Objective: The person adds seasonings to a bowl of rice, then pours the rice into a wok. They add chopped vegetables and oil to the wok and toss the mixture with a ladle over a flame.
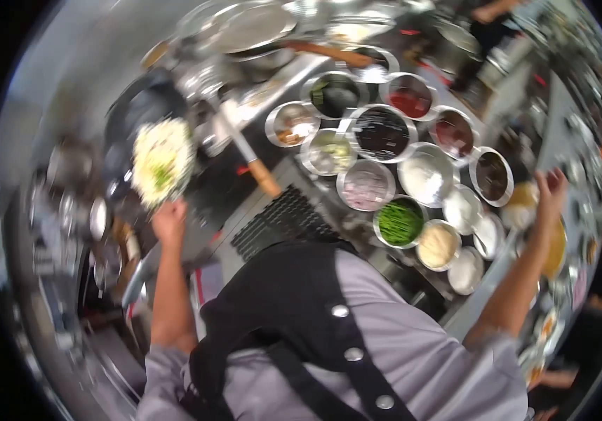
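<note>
The black apron (273, 281) is nearest, over a grey shirt. Beyond it, on the person's left, the left hand (169, 222) is curled at the near end of a plate (189, 172), its fingers apparently closed on the rim, though blur softens the detail. The plate carries a heap of pale food (161, 151) with a green patch, and sits in front of a dark wok (148, 98). Out to the other side, the right hand (552, 189) is raised near the metal bowls; I can't tell whether it pinches anything. Between the hands I see chopped greens (400, 222) in one bowl and dark contents (384, 132) in another, farther one. A wooden-handled utensil (264, 179) lies near the wok. Farthest off, another person's hand (487, 12) shows.
</note>
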`<state>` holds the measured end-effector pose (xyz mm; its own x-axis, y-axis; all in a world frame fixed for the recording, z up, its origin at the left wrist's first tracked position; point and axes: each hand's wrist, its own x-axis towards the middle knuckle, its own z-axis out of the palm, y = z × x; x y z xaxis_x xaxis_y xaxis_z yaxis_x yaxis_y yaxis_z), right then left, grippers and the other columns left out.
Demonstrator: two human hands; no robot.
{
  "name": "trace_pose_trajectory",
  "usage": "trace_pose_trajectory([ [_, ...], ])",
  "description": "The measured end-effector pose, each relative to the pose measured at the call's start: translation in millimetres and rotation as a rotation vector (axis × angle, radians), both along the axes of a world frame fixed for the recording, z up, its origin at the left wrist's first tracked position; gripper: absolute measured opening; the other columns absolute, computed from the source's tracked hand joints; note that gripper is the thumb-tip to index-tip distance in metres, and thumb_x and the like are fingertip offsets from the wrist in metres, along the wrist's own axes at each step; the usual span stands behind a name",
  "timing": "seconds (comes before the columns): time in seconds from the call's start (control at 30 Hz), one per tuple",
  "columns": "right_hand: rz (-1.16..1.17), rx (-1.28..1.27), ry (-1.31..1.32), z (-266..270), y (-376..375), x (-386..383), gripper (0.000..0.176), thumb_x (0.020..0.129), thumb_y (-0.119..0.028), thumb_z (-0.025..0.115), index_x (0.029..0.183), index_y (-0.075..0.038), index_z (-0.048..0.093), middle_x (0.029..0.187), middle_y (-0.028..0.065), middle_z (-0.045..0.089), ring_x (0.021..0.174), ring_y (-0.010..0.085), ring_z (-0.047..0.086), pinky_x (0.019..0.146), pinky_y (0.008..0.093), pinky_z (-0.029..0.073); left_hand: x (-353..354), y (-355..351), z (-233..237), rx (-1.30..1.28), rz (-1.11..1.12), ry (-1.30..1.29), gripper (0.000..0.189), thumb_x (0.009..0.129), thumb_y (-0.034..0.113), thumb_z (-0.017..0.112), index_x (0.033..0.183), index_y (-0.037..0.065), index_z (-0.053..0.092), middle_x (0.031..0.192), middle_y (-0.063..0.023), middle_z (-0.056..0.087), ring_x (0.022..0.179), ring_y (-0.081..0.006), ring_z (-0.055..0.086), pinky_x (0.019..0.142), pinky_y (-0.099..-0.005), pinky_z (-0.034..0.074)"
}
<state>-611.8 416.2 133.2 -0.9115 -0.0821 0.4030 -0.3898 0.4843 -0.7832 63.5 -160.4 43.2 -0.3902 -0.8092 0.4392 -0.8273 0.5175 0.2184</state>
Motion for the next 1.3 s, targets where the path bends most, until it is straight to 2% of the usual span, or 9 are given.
trace_pose_trajectory([
  [0.13,1.041,-0.089,-0.294,75.3,-154.8,217.4,0.032,0.094,-0.022,0.066,0.116,0.001,0.066,0.106,0.0089,0.067,0.094,0.0163,0.062,0.087,0.0321,0.049,-15.5,-8.5,58.8,-0.142,-0.002,-0.032,0.043,0.086,0.038,0.072,0.061,0.004,0.062,0.066,-0.0198,0.061,0.063,-0.0400,0.061,0.059,-0.0480,0.047],
  [0.23,1.546,0.264,-0.608,-4.6,-238.7,300.5,0.031,0.098,-0.022,0.062,0.122,-0.001,0.065,0.114,0.0129,0.067,0.105,0.0225,0.064,0.096,0.0372,0.049,-10.8,-47.3,104.7,-0.140,0.014,-0.041,0.040,0.084,0.034,0.073,0.061,0.003,0.061,0.063,-0.0202,0.059,0.059,-0.0406,0.059,0.058,-0.0489,0.045],
  [0.47,1.162,-0.168,-1.780,-227.2,-428.2,393.2,0.048,0.099,-0.033,0.064,0.135,-0.003,0.053,0.110,0.0113,0.068,0.101,0.0211,0.066,0.084,0.0349,0.054,7.2,-186.9,97.9,-0.019,0.102,0.051,0.041,0.094,0.039,0.062,0.077,0.001,0.064,0.080,-0.0230,0.063,0.077,-0.0430,0.061,0.069,-0.0499,0.047],
  [0.6,0.759,-0.190,-1.651,-350.0,-542.0,413.1,0.060,0.094,-0.045,0.069,0.137,-0.008,0.048,0.101,0.0097,0.061,0.091,0.0212,0.063,0.081,0.0414,0.055,29.9,-263.6,74.1,0.014,0.117,-0.084,0.046,0.099,0.045,0.053,0.085,0.003,0.065,0.086,-0.0235,0.066,0.084,-0.0459,0.062,0.074,-0.0526,0.047],
  [0.67,0.533,-0.391,-1.682,-373.6,-585.6,422.9,0.066,0.092,-0.053,0.068,0.140,-0.013,0.046,0.125,0.0124,0.054,0.111,0.0251,0.056,0.090,0.0519,0.050,37.0,-278.6,77.8,0.072,0.115,-0.155,0.047,0.099,0.048,0.050,0.088,0.006,0.067,0.092,-0.0220,0.068,0.089,-0.0455,0.064,0.077,-0.0523,0.049],
  [0.87,0.436,-0.875,-1.620,-373.2,-621.5,435.8,0.047,0.098,-0.056,0.057,0.119,-0.014,0.058,0.117,0.0053,0.063,0.107,0.0242,0.058,0.095,0.0491,0.046,38.1,-276.6,79.5,0.087,0.116,-0.138,0.045,0.098,0.045,0.054,0.078,0.006,0.065,0.079,-0.0216,0.065,0.076,-0.0442,0.062,0.068,-0.0509,0.048],
  [1.07,0.420,-0.764,-1.537,-354.6,-580.1,424.7,0.060,0.099,-0.056,0.055,0.142,-0.014,0.051,0.136,0.0105,0.059,0.131,0.0325,0.054,0.100,0.0477,0.049,43.0,-275.1,83.7,0.075,0.034,-0.067,0.046,0.096,0.044,0.059,0.073,0.005,0.061,0.078,-0.0185,0.064,0.074,-0.0414,0.062,0.065,-0.0498,0.047],
  [1.13,0.770,-0.855,-1.611,-357.0,-527.3,405.7,0.062,0.099,-0.055,0.055,0.145,-0.014,0.046,0.137,0.0152,0.057,0.129,0.0359,0.055,0.103,0.0511,0.048,43.2,-274.1,88.3,0.122,0.027,-0.048,0.044,0.096,0.041,0.060,0.071,0.005,0.060,0.076,-0.0177,0.063,0.072,-0.0397,0.063,0.065,-0.0500,0.048],
  [1.3,1.131,-0.300,-1.584,-144.1,-493.4,373.7,0.055,0.095,-0.025,0.067,0.144,-0.011,0.046,0.107,0.0151,0.065,0.083,0.0279,0.068,0.067,0.0396,0.057,48.4,-283.7,95.3,0.229,0.027,-0.014,0.042,0.094,0.041,0.062,0.072,0.005,0.062,0.075,-0.0178,0.065,0.071,-0.0401,0.063,0.064,-0.0493,0.049],
])
